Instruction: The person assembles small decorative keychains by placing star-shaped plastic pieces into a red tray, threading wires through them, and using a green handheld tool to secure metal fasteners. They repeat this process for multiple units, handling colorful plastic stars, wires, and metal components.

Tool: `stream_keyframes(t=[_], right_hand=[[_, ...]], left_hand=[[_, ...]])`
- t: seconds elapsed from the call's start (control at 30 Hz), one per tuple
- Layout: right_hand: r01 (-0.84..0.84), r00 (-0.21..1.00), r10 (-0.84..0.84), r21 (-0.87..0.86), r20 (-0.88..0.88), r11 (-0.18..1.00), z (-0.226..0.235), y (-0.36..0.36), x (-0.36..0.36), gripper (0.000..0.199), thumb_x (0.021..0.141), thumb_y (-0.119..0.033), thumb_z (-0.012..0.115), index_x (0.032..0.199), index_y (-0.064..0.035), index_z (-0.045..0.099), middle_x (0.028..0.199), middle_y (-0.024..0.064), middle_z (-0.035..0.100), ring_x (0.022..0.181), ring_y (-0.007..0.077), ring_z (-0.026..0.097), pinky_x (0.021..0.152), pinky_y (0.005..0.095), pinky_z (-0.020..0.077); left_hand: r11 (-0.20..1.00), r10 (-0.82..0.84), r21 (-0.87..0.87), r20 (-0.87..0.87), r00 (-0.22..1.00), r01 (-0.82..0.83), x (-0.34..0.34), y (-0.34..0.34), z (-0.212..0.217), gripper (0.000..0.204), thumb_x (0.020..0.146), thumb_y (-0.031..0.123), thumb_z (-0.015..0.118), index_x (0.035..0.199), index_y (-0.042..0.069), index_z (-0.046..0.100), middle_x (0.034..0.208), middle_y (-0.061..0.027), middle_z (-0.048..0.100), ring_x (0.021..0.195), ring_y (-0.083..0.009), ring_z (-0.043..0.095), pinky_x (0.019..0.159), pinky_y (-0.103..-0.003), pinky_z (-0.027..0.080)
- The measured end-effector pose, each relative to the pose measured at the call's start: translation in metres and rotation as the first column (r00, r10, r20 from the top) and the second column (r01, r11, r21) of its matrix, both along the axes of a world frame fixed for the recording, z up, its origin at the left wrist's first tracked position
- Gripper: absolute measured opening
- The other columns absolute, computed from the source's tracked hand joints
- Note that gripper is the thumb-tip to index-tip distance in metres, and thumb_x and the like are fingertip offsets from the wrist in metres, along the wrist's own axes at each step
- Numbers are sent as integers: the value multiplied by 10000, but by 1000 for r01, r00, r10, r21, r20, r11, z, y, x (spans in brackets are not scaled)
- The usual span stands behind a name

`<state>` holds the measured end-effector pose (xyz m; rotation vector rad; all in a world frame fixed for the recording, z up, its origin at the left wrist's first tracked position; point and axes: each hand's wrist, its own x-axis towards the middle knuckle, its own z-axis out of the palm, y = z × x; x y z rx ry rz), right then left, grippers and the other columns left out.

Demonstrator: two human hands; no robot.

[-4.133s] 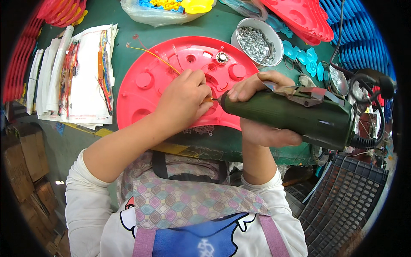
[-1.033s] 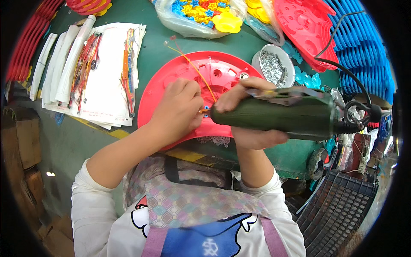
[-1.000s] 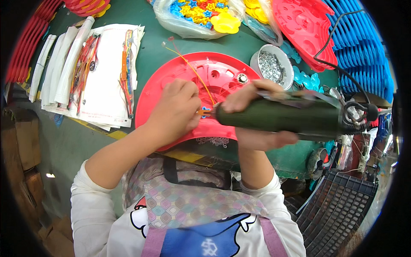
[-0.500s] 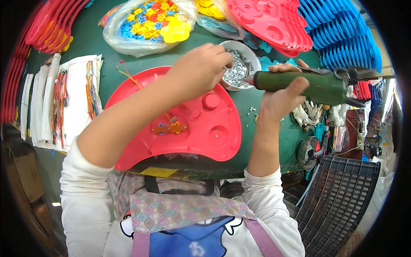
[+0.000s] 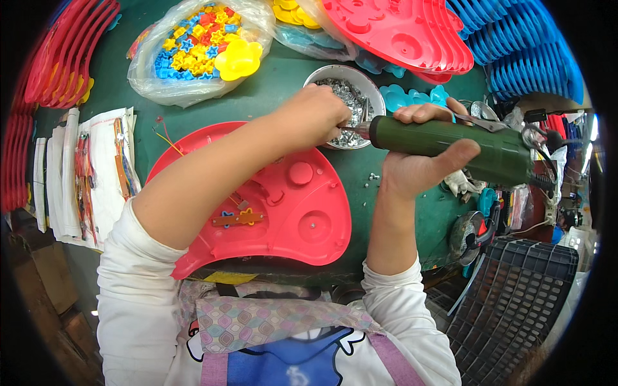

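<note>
Loosely, right fingers hold smooth green cylindrical driver; left fingers pinched, contents hidden.

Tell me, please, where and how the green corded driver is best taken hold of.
Probably around its thick cylindrical body, from the near side, as the right hand does: it lies sideways, narrow bit leftward by the left hand and cord at the right end.

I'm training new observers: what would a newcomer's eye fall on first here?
Probably the large curved red plastic shell on the green table, in the middle of the view. Next, the dark green power screwdriver in the right hand, its tip pointing at the left hand by the white bowl. The colourful star-shaped pieces in a clear bag, upper left, also stand out.
</note>
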<state>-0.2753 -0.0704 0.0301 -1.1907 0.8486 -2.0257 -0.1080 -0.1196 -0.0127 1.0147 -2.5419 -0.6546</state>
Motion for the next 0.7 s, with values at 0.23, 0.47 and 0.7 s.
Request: stream_keyframes(t=[0.23, 0.47, 0.7], right_hand=[[-99, 982, 118, -128, 150, 987, 16, 14, 8, 857, 911, -838, 483, 1231, -45, 535, 750, 69, 581, 682, 197, 582, 647, 366, 512], [-238, 957, 256, -139, 133, 961, 15, 29, 46, 902, 898, -870, 441, 1266, -49, 503, 792, 70, 579, 661, 198, 562, 640, 359, 507], [-356, 923, 375, -173, 88, 918, 9, 32, 70, 918, 898, -872, 434, 1296, -48, 504, 797, 78, 588, 668, 207, 589, 661, 372, 535]], left_hand=[[986, 13, -153, -322, 947, -65, 34, 26, 13, 172, 794, 45, 754, 944, 64, 672, 949, -78, 650, 952, -320, 609, 877, -428, 502], [985, 159, 111, -303, 940, -131, 74, 65, 28, 155, 811, -20, 718, 950, 15, 657, 941, -111, 638, 873, -277, 643, 749, -372, 535], [945, 290, 249, -341, 894, -211, 94, 86, 26, 141, 816, -67, 687, 945, -11, 674, 931, -141, 638, 823, -289, 687, 738, -377, 564]])
